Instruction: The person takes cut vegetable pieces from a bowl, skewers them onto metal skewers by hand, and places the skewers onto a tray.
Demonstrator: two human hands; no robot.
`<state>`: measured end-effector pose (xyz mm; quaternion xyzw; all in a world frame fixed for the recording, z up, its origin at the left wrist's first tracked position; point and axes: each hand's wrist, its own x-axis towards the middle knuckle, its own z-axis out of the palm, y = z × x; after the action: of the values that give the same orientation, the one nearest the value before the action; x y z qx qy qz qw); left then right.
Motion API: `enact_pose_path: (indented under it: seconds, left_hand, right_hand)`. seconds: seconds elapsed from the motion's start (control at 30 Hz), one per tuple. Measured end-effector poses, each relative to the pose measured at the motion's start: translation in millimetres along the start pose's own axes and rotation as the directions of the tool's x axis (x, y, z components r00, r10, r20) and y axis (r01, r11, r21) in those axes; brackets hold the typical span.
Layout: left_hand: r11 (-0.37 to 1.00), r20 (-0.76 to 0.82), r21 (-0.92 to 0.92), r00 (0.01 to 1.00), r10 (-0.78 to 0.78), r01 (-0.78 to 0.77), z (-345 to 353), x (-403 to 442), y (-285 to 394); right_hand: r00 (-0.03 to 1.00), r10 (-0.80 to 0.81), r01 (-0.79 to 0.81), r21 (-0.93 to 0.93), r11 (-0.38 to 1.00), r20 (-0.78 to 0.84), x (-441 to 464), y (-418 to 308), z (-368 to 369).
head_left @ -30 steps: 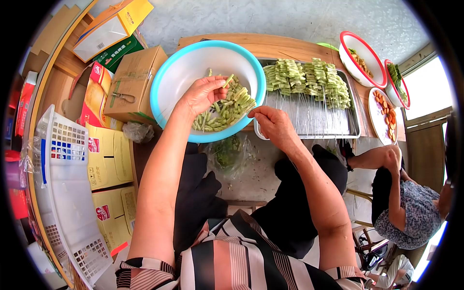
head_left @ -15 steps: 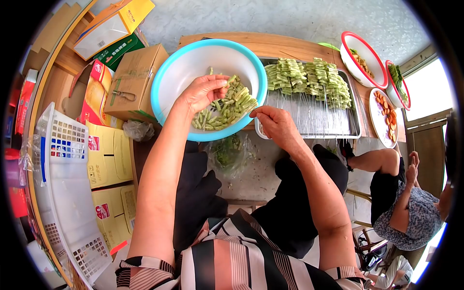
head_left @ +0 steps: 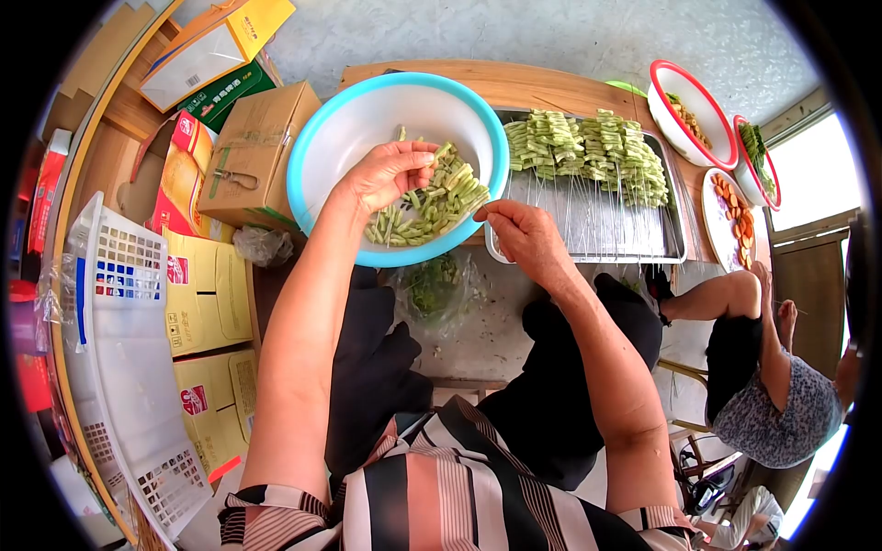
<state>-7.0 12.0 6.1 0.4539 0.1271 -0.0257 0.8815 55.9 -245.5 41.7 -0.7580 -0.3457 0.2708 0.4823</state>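
Observation:
Over the blue-rimmed white basin (head_left: 317, 119), my left hand (head_left: 390, 174) pinches a cut green bean piece between thumb and fingertips. Many cut green bean pieces (head_left: 404, 230) lie in the basin below it. My right hand (head_left: 525, 239) is closed at the basin's right rim, thumb against forefinger. It appears to pinch the end of a thin skewer, mostly hidden, beside a row of bean pieces (head_left: 467, 204). Right of the basin, a metal tray (head_left: 597, 243) holds stacked skewers of green beans (head_left: 588, 151), their bare sticks pointing towards me.
At the right stand red-rimmed bowls (head_left: 660, 83) and a plate (head_left: 724, 262) of orange slices. Cardboard boxes (head_left: 253, 151) and a white plastic basket (head_left: 129, 340) are at the left. A plastic bag of greens (head_left: 436, 289) is below the basin. Another person (head_left: 781, 404) sits at the right.
My hands have stayed almost in place, with the left slightly nearer the row of beans. The other person's hands have moved apart, one towards the plate.

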Motion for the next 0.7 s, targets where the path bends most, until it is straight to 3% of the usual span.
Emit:
enact_pose_path:
  seconds: [0.2, 0.37, 0.47, 0.57, 0.7]
  left_hand:
    - [0.995, 0.013, 0.092, 0.999, -0.043, 0.042, 16.9, -1.3, -4.1]
    - [0.993, -0.022, 0.116, 1.000, 0.017, -0.014, 23.6, 0.1, -8.2]
    - [0.999, -0.077, 0.018, 0.996, 0.050, -0.049, 37.9, 1.1, -12.9]
    - [0.998, -0.016, 0.007, 0.998, 0.058, -0.058, 37.4, 6.6, -14.3]
    - [0.997, -0.059, 0.008, 0.995, 0.078, -0.077, 39.3, 8.2, -11.6]
  right_hand:
    - [1.000, 0.004, -0.004, 0.009, 1.000, -0.005, 2.4, -1.1, 2.2]
    - [1.000, 0.002, -0.001, 0.050, 0.999, -0.023, 4.1, 1.8, 4.8]
    - [0.998, 0.055, -0.051, 0.102, 0.994, -0.034, 4.1, -3.4, 2.8]
    - [0.994, 0.104, -0.101, 0.137, 0.985, -0.015, 5.7, -3.0, 1.4]
    - [0.994, 0.107, -0.102, 0.177, 0.979, -0.015, 8.0, 4.0, 1.6]
